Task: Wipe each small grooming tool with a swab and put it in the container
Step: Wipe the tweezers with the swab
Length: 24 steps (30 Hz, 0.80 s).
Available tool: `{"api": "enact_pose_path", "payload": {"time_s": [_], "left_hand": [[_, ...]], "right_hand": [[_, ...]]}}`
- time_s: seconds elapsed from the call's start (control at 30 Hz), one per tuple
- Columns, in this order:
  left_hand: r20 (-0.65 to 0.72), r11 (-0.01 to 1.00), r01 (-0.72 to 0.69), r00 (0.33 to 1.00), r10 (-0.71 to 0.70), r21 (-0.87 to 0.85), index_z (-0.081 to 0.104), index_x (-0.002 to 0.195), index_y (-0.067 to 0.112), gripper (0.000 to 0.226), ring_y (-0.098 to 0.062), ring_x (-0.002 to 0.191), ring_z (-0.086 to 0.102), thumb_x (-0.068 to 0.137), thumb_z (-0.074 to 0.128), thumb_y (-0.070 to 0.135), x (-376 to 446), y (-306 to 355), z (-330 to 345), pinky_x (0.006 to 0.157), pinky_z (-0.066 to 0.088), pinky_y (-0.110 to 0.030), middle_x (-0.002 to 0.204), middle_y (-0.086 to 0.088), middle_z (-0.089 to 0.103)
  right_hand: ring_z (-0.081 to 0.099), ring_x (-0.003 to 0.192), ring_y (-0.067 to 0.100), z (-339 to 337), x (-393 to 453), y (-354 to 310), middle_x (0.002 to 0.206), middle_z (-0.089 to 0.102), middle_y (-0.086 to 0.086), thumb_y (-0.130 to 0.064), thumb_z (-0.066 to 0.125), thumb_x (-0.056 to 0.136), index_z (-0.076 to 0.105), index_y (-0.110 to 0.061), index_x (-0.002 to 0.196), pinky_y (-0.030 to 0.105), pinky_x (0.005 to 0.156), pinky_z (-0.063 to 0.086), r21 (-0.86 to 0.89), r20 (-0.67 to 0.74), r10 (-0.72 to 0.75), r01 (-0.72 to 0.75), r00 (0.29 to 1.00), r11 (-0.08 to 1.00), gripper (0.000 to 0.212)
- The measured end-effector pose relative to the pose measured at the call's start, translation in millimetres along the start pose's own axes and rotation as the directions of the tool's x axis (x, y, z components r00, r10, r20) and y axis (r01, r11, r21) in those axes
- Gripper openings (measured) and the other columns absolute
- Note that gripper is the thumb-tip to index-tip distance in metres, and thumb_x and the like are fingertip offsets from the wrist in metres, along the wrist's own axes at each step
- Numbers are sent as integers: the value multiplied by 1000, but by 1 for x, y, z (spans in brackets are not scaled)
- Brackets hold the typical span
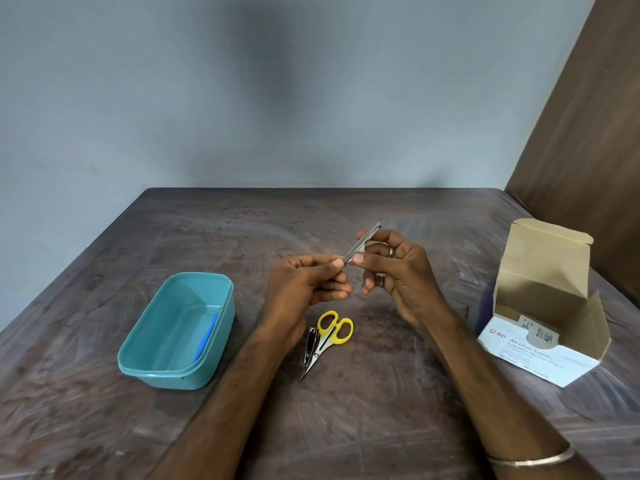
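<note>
Both my hands gripped above the scuffed dark table (214, 237) before a grey wall (138, 98): left hand (304, 285) pinching the tweezers (362, 243), right hand (398, 271) pinching a swab (361, 248) against them.

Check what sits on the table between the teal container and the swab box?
In the head view: yellow scissors and nail clippers lie side by side between container and swab box; otherwise bare table.

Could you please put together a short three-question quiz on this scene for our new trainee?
1. True or false: the teal container holds a blue tool.
2. Which hand presses the white swab against the metal tool: left or right?
3. Name the two tools lying on the table.

Key
1. True.
2. Right; the left pinches the tool's lower end.
3. Yellow-handled scissors and nail clipper.
</note>
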State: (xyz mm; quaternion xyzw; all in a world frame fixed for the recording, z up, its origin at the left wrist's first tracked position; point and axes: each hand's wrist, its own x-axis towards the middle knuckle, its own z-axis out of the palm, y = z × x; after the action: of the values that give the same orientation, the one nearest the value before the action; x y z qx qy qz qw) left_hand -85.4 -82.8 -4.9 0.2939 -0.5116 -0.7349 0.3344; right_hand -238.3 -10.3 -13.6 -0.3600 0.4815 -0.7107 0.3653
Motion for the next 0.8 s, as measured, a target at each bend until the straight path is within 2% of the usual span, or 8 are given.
{"api": "enact_pose_path", "payload": {"time_s": [0.27,0.47,0.6,0.8], "left_hand": [[-9,998,-24,1000,24,55,72,94,-3,11,-25,65,71,87,68,5,0,-1,-1,61,61,-27,76,-18,71],[-25,998,-44,999,45,53,74,88,1,7,-24,64,71,88,67,3,0,-1,0,62,61,-26,71,-14,71],[-19,999,-35,999,35,19,74,89,2,8,-22,62,70,87,67,2,-1,0,2,61,61,-25,73,-16,71],[-21,999,-22,1000,21,-25,74,93,0,9,-22,64,71,87,67,4,-1,1,2,61,60,-24,82,-19,74]], "right_hand": [[53,49,21,-1,-1,3,78,69,10,-5,80,72,71,-8,108,31,48,51,-95,35,37,-33,999,995,38],[53,52,20,3,-3,6,81,73,12,-25,78,76,73,-3,98,33,51,50,-130,49,57,-51,997,990,31],[56,50,20,0,-2,9,81,74,15,-21,76,77,74,-4,86,32,50,51,-147,48,22,-15,999,989,19],[59,49,21,-1,-2,9,87,75,14,-13,70,87,76,-9,90,33,51,51,-150,56,3,6,998,989,8]]}}
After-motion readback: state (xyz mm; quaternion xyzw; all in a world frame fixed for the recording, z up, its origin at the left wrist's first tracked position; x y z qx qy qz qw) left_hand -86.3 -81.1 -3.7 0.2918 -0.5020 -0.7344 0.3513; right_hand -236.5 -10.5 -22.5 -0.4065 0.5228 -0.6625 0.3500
